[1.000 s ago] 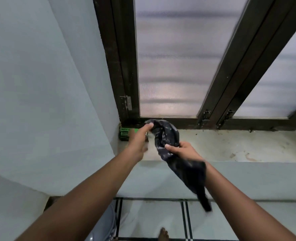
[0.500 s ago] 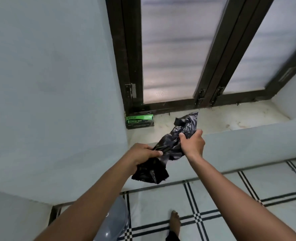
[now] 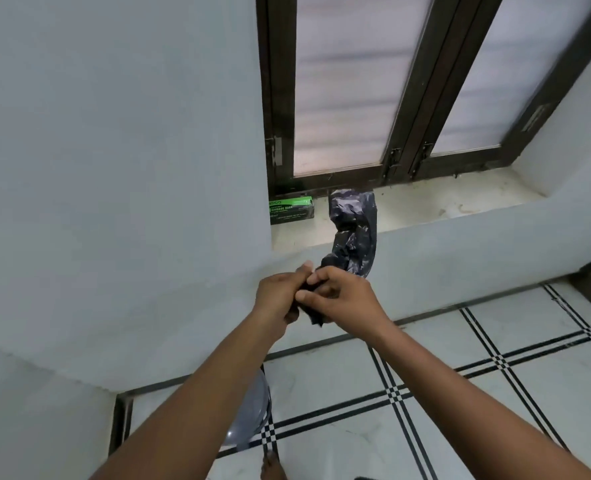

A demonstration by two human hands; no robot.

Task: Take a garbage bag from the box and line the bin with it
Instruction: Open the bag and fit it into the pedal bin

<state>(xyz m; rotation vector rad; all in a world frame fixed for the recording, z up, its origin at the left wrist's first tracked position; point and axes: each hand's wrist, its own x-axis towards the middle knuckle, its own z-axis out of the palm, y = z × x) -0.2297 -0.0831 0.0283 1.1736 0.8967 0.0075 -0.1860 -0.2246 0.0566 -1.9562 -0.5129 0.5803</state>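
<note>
A crumpled black garbage bag [image 3: 354,230] sticks up from between my two hands in front of the window sill. My left hand [image 3: 278,299] and my right hand [image 3: 339,297] are pressed together, both pinching the bag's lower end, with a small corner poking out below. The green and black garbage bag box [image 3: 291,210] lies on the sill at its far left corner, against the window frame. The grey bin [image 3: 252,420] stands on the floor below my left forearm, mostly hidden by it.
A white sill ledge [image 3: 425,233] runs across in front of a dark-framed frosted window [image 3: 339,81]. White wall fills the left. The floor [image 3: 460,393] is white tile with black lines. A bare foot [image 3: 273,469] shows at the bottom.
My hands have come together low in front of the ledge, and the bag now points upward instead of hanging between them. The view has tilted down toward the floor.
</note>
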